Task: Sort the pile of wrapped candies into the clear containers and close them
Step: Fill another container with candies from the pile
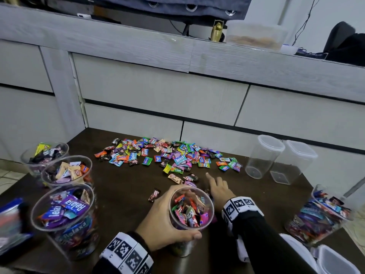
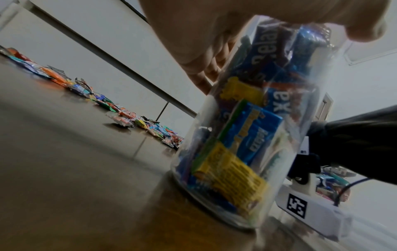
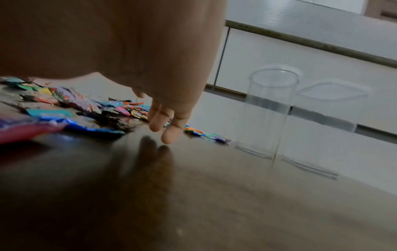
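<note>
The left hand (image 1: 164, 220) has its fingers (image 2: 206, 68) and thumb curled round a clear jar (image 1: 190, 218) full of candies, standing open on the dark table (image 1: 122, 190). Just beside it, the right hand (image 1: 220, 189) hangs over the table, its fingers (image 3: 169, 129) straight, loosely spread and holding nothing. Beyond lies the candy pile (image 1: 169, 155), near two empty containers (image 1: 262, 157).

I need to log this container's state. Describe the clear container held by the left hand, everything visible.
The container is a round, clear, plastic-looking tub, standing upright on the dark table at the near edge. It has no lid and is packed nearly to the rim with wrapped candies in red, pink, blue and yellow. The left hand grips it, fingers and thumb curled round its upper wall. The right hand reaches past it without touching.
</note>
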The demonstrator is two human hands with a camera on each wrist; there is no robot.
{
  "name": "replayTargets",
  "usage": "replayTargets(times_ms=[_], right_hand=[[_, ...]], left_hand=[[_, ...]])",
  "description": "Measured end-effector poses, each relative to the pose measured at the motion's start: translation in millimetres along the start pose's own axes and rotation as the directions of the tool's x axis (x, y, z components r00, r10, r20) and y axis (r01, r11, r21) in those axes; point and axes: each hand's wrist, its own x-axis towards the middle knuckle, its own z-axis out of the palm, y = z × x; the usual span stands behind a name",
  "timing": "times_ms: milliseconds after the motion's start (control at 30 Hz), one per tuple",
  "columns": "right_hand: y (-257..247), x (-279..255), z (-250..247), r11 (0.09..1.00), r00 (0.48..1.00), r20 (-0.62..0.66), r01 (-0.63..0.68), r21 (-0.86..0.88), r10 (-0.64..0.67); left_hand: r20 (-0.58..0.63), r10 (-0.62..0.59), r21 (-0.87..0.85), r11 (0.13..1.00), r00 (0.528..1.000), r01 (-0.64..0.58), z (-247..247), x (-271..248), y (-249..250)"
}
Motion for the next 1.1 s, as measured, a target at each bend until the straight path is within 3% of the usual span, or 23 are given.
replayTargets(times_ms=[167, 333, 567, 633, 767, 867, 1000, 1100], right_hand=[[-20, 18, 8, 0.986, 0.988, -0.024, 0.151, -0.069, -0.153], [-36, 27, 5, 0.952, 0.947, 0.187, 0.285, -0.109, -0.262], [-32, 11, -3, 0.928, 0.933, 0.155, 0.345, -0.141, -0.324], [-33, 5, -5, 0.937, 0.936, 0.153, 0.335, -0.098, -0.318], [-34, -3, -8, 0.984, 0.964, 0.195, 0.176, 0.036, -0.179], [-30, -10, -12, 0.985, 0.961, 0.221, 0.171, -0.009, -0.165], [-14, -25, -18, 0.972, 0.968, 0.096, 0.234, 0.009, -0.234], [1, -40, -28, 0.937, 0.960, -0.105, 0.275, 0.214, -0.258]], left_hand=[[0.020, 0.016, -0.038, 0.999, 1.000, -0.015, -2, 3, -3], [0.018, 0.021, -0.053, 0.998, 1.000, -0.020, -3, 6, -3], [0.047, -0.020, -0.069, 0.997, 0.999, 0.023, -1, 8, -6], [0.051, -0.029, -0.068, 0.997, 0.998, 0.032, 0, 9, -5], [0.067, -0.040, -0.077, 0.996, 0.997, 0.045, -1, 9, -4], [0.065, -0.037, -0.080, 0.996, 0.997, 0.042, 0, 8, -5], [0.055, -0.028, -0.084, 0.996, 0.998, 0.033, 1, 8, -7], [0.056, -0.016, -0.081, 0.997, 0.998, 0.021, 1, 8, -6]])
